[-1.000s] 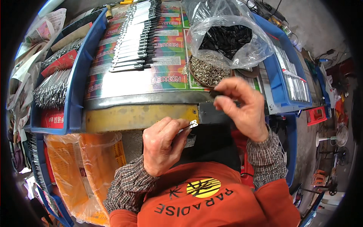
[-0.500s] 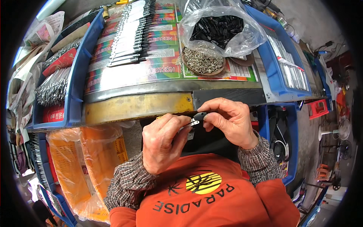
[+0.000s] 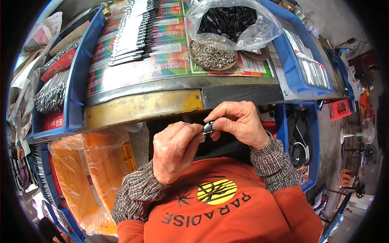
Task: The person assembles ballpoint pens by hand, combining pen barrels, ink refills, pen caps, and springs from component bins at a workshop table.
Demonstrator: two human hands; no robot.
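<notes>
- While the left hand [image 3: 174, 152] pinches a slim silvery metal strip [image 3: 206, 132], its grip closed on it, the right hand [image 3: 235, 123] has thumb and fingertips closed on a small, dark, rounded piece [image 3: 208, 126].
- Both parts sit between the two sets of fingertips, in front of the tabletop [image 3: 97, 91] edge and above the person's lap; they meet there, though whether they are joined I cannot tell.
- Up on the tabletop, a clear plastic bag [image 3: 259, 37] gapes open, heaped with small black pieces [image 3: 228, 21].
- Just below it, a shallow brown round dish [image 3: 231, 67] holds a mound of tiny shiny metal fittings [image 3: 212, 54].
- The blue plastic bin [image 3: 77, 81] at the left carries bunched thin metal pieces [image 3: 52, 91] and a red packet [image 3: 58, 65]; the blue plastic tray [image 3: 288, 67] at the right holds a row of flat silvery pieces [image 3: 312, 67].
- The strip points rightward and slightly up, out of the left fingertips — mostly hidden by them.
- The dark piece's long axis slants — lower end toward the left hand, upper end toward the right fingertips.
</notes>
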